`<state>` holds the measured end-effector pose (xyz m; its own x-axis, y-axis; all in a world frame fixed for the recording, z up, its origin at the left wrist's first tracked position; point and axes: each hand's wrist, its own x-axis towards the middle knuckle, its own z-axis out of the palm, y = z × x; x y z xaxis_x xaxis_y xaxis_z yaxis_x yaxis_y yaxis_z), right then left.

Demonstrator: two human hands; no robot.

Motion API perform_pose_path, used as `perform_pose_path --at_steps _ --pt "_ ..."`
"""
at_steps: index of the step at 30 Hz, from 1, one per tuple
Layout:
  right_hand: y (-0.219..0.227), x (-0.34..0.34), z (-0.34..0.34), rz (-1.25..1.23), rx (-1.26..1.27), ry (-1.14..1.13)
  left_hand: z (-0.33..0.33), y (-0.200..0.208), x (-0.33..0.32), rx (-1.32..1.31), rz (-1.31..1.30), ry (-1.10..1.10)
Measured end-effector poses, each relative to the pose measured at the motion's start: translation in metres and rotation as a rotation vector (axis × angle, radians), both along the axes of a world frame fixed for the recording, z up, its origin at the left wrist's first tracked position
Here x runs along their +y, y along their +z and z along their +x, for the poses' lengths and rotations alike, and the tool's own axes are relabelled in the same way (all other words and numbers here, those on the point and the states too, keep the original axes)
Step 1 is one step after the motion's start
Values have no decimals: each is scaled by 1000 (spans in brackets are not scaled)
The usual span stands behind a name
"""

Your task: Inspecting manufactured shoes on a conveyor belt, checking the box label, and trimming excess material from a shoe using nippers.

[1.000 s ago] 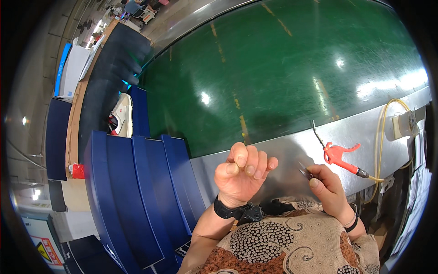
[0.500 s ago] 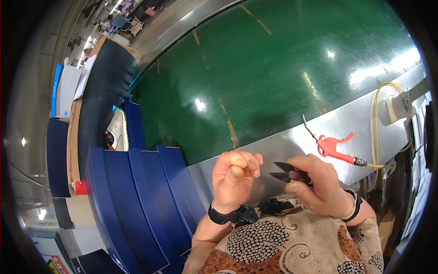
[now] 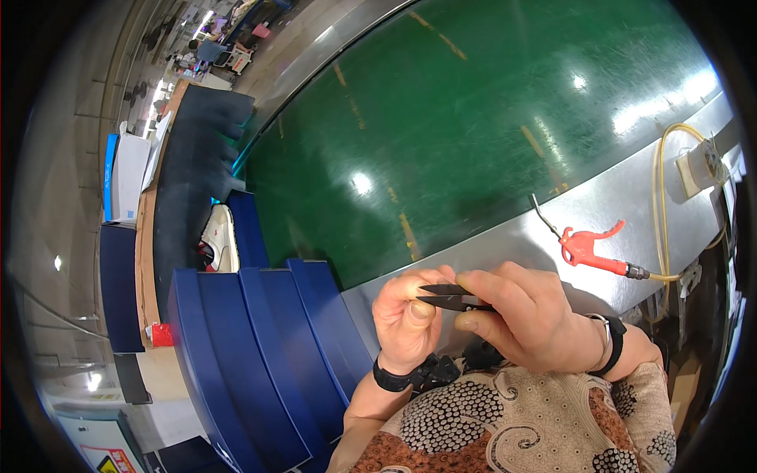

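My right hand (image 3: 527, 315) grips a small pair of black thread snips (image 3: 443, 296), its thumb and fingers on either side. The two pointed blades are slightly apart and point left, at the fingertips of my left hand (image 3: 400, 325). That left hand is curled with thumb and fingers drawn together. Whatever it may hold is too small or hidden to make out. Both hands are above the metal ledge (image 3: 505, 244), close to my patterned clothing.
A red air blow gun (image 3: 583, 248) with a yellowish hose (image 3: 661, 197) lies on the ledge at right. Beyond stretches a green conveyor belt (image 3: 465, 134). Blue boxes (image 3: 229, 355) stand at left, near a white shoe (image 3: 224, 240) and dark foam-like padding (image 3: 189, 173).
My right hand has brought the snips left, so their blades now meet the fingertips of my left hand. The view has shifted slightly, moving the surroundings a little to the right.
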<state>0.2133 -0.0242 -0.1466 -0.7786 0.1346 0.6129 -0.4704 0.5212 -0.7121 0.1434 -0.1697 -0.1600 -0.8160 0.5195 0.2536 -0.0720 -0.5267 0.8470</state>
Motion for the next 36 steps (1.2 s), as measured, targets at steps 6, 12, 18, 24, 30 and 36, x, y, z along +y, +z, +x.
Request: perform_pose_path --at_steps 6,12,18,24,30,36 --pt "-3 1 -2 -37 -3 -3 3 -5 -2 29 -47 65" --pt "-3 1 -1 -53 -23 -2 5 -6 -5 -25 -74 95" --pt "-5 2 -1 -51 -6 -30 5 -5 -2 -2 -92 76" --pt "-3 4 1 -14 2 -61 6 -5 -1 31 -116 119" --pt "-5 5 1 10 15 -68 7 -8 -3 38 -124 119" --pt "-8 5 1 5 3 -65 7 -8 -1 2 -120 80"
